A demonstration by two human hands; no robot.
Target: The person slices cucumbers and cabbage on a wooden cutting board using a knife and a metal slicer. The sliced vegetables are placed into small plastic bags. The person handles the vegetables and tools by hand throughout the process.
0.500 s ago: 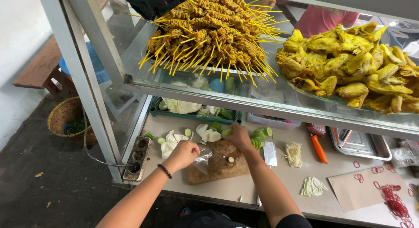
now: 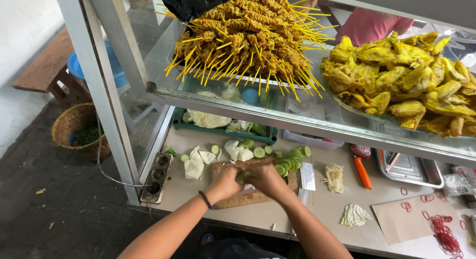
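Two glass shelves carry skewers and yellow chicken pieces above the table. On it lies a wooden cutting board. Over the board, the left hand and right hand meet, fingers curled around a cucumber piece. Cucumber slices lie just beside.

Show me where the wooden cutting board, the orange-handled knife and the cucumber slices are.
wooden cutting board (image 2: 248, 198): head view, bare front edge below the hands.
orange-handled knife (image 2: 363, 172): head view, middle of the orange handle.
cucumber slices (image 2: 289, 164): head view, centre of the overlapping green pile.
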